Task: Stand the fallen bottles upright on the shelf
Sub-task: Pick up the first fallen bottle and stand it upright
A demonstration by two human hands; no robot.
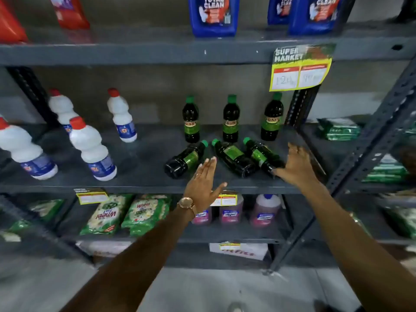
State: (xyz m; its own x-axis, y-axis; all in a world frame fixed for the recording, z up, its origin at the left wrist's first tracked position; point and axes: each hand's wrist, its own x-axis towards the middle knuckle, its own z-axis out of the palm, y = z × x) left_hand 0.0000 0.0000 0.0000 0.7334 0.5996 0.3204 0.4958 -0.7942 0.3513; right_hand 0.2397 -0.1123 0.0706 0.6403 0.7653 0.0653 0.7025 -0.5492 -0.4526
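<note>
Three dark bottles with green caps and green labels lie on their sides on the grey middle shelf (pixel 139 176): a left one (pixel 183 161), a middle one (pixel 234 158) and a right one (pixel 262 157). Behind them three matching bottles stand upright, at left (pixel 191 119), centre (pixel 231 119) and right (pixel 272 118). My left hand (pixel 203 188) is open, fingers together, between the left and middle fallen bottles, holding nothing. My right hand (pixel 295 165) is open with spread fingers, its thumb at the base of the right fallen bottle.
Several white bottles with red caps (pixel 90 149) stand on the shelf's left half. Blue jugs (pixel 213 16) sit on the shelf above, where a yellow price tag (pixel 300 68) hangs. Detergent packs (pixel 126 215) and pink bottles (pixel 229 210) fill the shelf below. A slotted upright (pixel 369 147) stands at right.
</note>
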